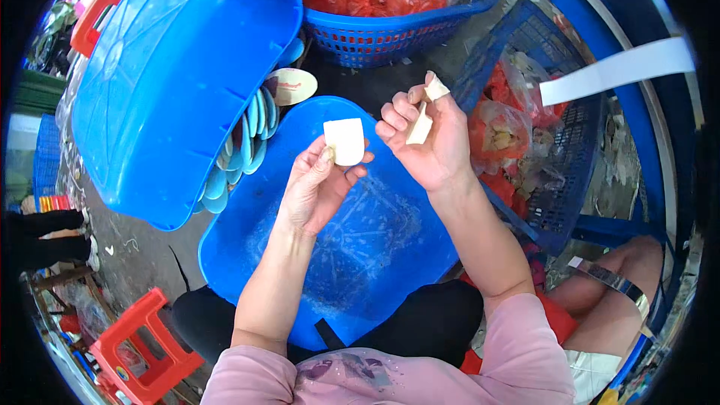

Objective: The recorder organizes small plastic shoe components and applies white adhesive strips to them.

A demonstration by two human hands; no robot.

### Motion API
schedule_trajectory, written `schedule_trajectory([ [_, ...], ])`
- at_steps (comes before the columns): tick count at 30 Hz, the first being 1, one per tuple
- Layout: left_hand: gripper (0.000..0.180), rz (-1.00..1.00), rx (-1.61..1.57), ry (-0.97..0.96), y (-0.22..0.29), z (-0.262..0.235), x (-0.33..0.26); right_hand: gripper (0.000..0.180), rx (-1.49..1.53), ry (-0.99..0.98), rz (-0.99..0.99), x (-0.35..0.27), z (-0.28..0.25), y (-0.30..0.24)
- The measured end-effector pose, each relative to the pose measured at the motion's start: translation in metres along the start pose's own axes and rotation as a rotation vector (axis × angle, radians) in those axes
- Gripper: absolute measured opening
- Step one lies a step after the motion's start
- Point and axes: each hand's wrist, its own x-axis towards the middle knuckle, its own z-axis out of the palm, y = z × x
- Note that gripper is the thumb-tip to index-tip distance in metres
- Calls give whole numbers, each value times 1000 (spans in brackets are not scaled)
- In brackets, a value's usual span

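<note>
My left hand [306, 184] pinches a flat, cream-white piece [347, 140] with rounded lower corners between thumb and fingers. Right of it, my right hand [442, 139] is raised, palm toward me, with curled fingers closed around a small, thick cream piece [420, 127]. The kind of both pieces is unclear. A white wrap or scrap [436, 88] covers the right thumb's tip. Both hands are above a shallow blue plastic tub [367, 240] resting by my lap, its bottom scuffed with pale marks.
A large blue tub [172, 82] tilts at the left, with several light-blue oval pieces [256, 124] by its rim and a pale oval piece [295, 86]. Blue baskets [375, 34] hold red and clear bags [499, 131]. A red stool [142, 352] stands lower left; another person's leg [607, 285] is at right.
</note>
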Motion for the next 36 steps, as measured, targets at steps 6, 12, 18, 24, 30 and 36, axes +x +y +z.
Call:
schedule_trajectory([
  [6,37,46,5,14,11,-8,-9,21,19,-152,-9,12,11,24],
  [12,31,123,81,127,16,-1,-9,11,55,-168,-36,22,16,47],
  [18,30,221,994,196,58,-1,-27,18,177,-120,35,24,29,62],
  [24,56,294,926,106,92,-9,-49,25,142,-365,126,27,28,78],
  [30,67,347,519,73,87,-21,-55,29,28,-339,102,12,47,97],
  [36,74,318,414,51,85,-22,-57,30,15,-377,89,7,53,99],
])
